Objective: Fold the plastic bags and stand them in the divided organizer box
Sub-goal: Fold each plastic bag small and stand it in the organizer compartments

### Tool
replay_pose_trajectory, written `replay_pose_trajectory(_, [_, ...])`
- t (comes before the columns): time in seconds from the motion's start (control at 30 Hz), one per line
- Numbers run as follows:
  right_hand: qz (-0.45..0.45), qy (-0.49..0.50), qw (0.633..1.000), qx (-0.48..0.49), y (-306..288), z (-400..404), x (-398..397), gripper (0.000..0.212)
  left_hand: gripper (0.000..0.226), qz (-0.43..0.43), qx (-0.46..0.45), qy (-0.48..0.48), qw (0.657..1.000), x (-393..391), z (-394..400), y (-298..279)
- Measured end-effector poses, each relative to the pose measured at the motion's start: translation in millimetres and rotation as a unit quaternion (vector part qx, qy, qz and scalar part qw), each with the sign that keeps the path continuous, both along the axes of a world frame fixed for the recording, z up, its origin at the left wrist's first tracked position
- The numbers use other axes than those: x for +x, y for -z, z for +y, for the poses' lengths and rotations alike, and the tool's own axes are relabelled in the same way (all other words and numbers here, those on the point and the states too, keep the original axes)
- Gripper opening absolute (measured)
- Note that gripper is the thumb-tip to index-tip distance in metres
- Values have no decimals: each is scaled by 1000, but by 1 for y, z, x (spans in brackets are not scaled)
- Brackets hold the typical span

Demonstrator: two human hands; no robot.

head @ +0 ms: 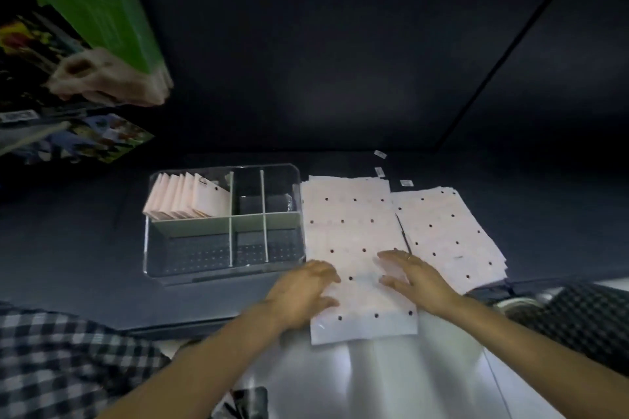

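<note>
We see a clear, glossy plastic organizer box (223, 269) with smooth, opaque pale dividers (231, 224). The folded bags (185, 199) standing in its far-left compartment are thin, pale pink plastic film with a soft sheen. The flat bag (354, 241) beside the box is the same smooth film, printed with dark dots, as is the stack of bags (449, 231) to its right. The table surface (85, 231) looks dark and matt. Nearer us lies a smooth, glossy white surface (374, 381) showing bright reflections. The sleeve (58, 360) is woven checked cloth. The green package (98, 7) appears to be glossy printed wrap.
</note>
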State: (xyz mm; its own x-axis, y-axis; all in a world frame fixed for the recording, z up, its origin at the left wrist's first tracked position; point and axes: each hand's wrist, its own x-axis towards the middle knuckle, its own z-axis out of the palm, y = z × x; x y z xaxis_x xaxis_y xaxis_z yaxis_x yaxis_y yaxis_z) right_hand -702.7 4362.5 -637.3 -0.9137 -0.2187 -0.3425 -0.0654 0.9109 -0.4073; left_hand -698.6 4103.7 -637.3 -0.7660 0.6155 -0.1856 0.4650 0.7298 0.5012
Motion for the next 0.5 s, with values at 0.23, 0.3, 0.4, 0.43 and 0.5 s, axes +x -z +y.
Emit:
replay_pose_trajectory(0.23, [0, -157, 985, 71, 46, 59, 49, 84, 112, -14, -164, 66, 984, 40, 10, 60])
replay_pose_trajectory(0.3, [28, -170, 981, 86, 53, 62, 50, 79, 103, 5, -148, 49, 988, 42, 8, 64])
replay_pose_trajectory(0.4, [76, -177, 975, 106, 59, 61, 48, 67, 78, 9, -93, 23, 995, 43, 6, 66])
replay_pose_trajectory(0.43, [86, -180, 974, 111, 60, 60, 48, 64, 69, 4, -70, 10, 997, 42, 6, 66])
replay_pose_trajectory(0.5, [91, -191, 969, 126, 63, 59, 48, 66, 54, -4, -29, -20, 999, 40, 7, 64])
